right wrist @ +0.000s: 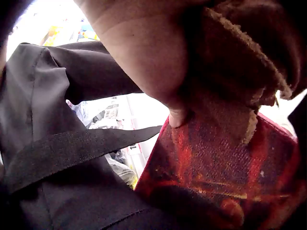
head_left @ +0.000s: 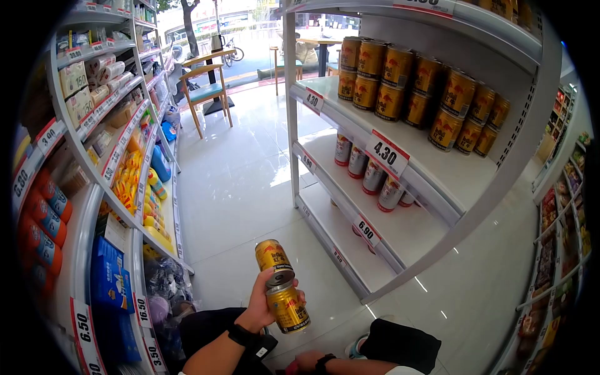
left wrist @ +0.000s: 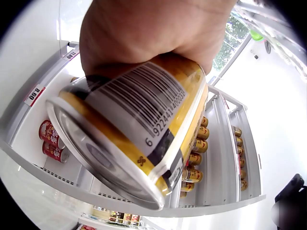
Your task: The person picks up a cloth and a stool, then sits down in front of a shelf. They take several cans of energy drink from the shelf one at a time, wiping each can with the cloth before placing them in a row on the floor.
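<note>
Two gold drink cans, an upper one [head_left: 272, 255] and a lower one [head_left: 289, 309], sit end to end in my left hand [head_left: 259, 304], whose fingers curl round them where they meet. In the left wrist view, a can [left wrist: 139, 110] shows its barcode and silver end below my left hand [left wrist: 153, 28]. Low in the head view is my right hand [head_left: 307, 360], partly cut off. The right wrist view has my right hand [right wrist: 144, 52] pinching the edge of a red plaid cloth [right wrist: 211, 177], beside brown fuzzy-edged material [right wrist: 230, 81]; most fingers are hidden.
At right, a white shelf unit [head_left: 400, 164] holds gold cans [head_left: 397, 65] above silver-and-red cans [head_left: 374, 177]. Packed shelves [head_left: 94, 128] line the left side. A chair [head_left: 206, 92] stands farther back. Dark trousers [right wrist: 43, 120] and a black strap [right wrist: 76, 151] lie beside my right hand.
</note>
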`<state>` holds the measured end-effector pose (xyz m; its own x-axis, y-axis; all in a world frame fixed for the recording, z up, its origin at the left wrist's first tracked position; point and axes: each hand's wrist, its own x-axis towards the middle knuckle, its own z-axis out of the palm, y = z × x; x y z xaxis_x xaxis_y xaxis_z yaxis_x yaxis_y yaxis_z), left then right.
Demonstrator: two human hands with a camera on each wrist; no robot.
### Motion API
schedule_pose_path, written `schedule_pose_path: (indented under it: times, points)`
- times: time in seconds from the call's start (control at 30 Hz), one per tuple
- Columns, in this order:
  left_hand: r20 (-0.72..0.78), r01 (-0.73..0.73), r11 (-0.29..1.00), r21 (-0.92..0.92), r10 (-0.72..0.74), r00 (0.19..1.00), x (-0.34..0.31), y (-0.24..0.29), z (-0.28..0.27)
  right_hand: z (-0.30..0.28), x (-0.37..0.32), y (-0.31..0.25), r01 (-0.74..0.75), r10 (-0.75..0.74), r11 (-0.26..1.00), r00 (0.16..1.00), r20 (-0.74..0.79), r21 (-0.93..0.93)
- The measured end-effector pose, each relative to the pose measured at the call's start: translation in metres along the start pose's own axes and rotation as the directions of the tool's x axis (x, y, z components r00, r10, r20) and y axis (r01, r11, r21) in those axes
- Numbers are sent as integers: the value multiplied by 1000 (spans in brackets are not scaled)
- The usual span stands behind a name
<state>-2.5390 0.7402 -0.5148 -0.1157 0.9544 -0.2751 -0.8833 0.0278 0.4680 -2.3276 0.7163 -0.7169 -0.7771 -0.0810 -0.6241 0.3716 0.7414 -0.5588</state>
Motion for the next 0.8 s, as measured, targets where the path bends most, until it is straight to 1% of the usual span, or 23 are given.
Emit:
schedule_pose_path:
  times: [0.03,0.07,0.1,0.17,0.2,0.23,0.27,0.3,0.37,0.43,0.47,0.5,0.53,0.57,0.6,0.63,0.67,0.7,0.73,0.77,0.8]
  points:
    - [-19,-4,999,40,4,1000,-1,0,0,-24,-11,-11,-83,80,996,995,59,38]
    - [-28,18,999,34,-17,999,-2,1,-3,-30,-13,-14,-91,88,995,994,59,40]
    - [-15,7,999,36,-7,1000,1,2,-5,-32,-12,-13,-94,92,995,995,49,27]
    - [45,87,993,82,-91,995,7,4,-9,-31,-5,-9,-121,122,992,990,69,-21]
    - [73,100,989,111,-108,991,9,6,-9,-29,-1,-3,-125,127,992,990,58,-30]
    - [87,94,989,115,-105,991,11,7,-7,-29,2,5,-117,116,992,993,-20,-42]
    - [73,84,984,159,-97,993,12,7,-3,-29,2,10,-113,108,992,989,-99,-48]
    - [63,76,976,202,-91,994,15,7,1,-47,-6,8,-127,121,991,986,-111,-45]
    - [109,57,972,227,-84,991,19,4,7,-102,-26,10,-272,269,950,962,38,153]
    - [166,3,965,263,-48,985,22,-1,13,-147,-50,11,-404,468,824,880,-76,398]
    - [188,2,967,253,-51,981,23,-3,18,-154,-53,29,-320,445,865,844,-299,385]
    - [237,37,966,257,-101,966,22,-4,24,-165,-58,49,-240,398,906,764,-508,349]
    - [287,69,961,268,-148,946,25,-3,29,-172,-65,66,-49,368,880,701,-611,473]
    - [310,66,962,266,-150,939,31,-6,30,-183,-76,77,161,351,820,616,-706,549]
    - [340,90,971,223,-164,926,37,-12,28,-196,-93,73,245,375,801,504,-778,546]
    - [367,119,977,180,-178,913,44,-17,27,-207,-110,69,330,400,781,386,-831,529]
    - [431,124,960,252,-227,873,50,-20,30,-221,-133,49,486,446,676,328,-833,554]
    - [402,168,970,178,-228,887,52,-27,35,-231,-150,36,631,495,551,279,-823,546]
    - [426,213,961,179,-271,863,60,-33,30,-229,-142,65,678,511,534,218,-832,505]
    - [446,257,949,182,-313,839,70,-39,23,-235,-150,56,679,512,534,215,-832,504]
    - [466,280,941,192,-338,817,78,-44,18,-244,-164,34,832,553,327,215,-805,447]
